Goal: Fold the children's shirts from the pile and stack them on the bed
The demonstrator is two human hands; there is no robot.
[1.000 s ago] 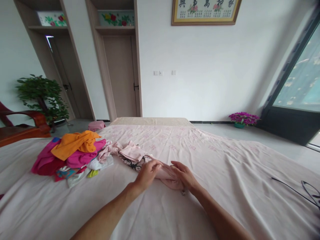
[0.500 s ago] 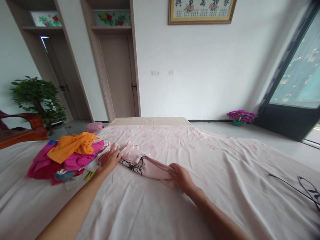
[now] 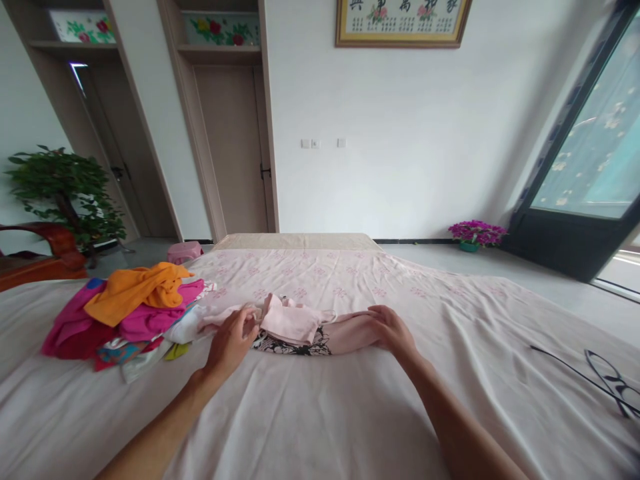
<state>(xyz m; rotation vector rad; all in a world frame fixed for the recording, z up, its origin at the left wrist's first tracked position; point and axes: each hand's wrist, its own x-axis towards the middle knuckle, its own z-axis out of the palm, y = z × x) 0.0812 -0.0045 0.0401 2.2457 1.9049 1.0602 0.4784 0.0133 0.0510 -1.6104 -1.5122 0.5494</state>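
Note:
A pale pink garment (image 3: 295,323) with a black butterfly-like print lies bunched across the bedsheet in front of me. My left hand (image 3: 233,339) is closed at its left end, thumb and fingers pinching the cloth. At the right end, my right hand (image 3: 395,328) grips the edge, the fingers curled over it and partly hidden. Just left of my left hand sits a heap of clothes (image 3: 135,320), orange on top, with magenta, red, white and green pieces beneath. A strip of pink cloth stretches from my left hand toward that heap.
The bed is covered by a pale, wrinkled sheet (image 3: 450,400) with pink flowers. Black-framed glasses (image 3: 607,380) lie at its right side. A pink stool (image 3: 184,251) and a wooden armchair (image 3: 45,250) stand beyond the left edge; potted purple flowers (image 3: 477,233) are on the floor at right.
The pink garment has shifted right, away from the clothes heap, and lies more level. Both my hands have moved right with it, the right one also slightly farther from me.

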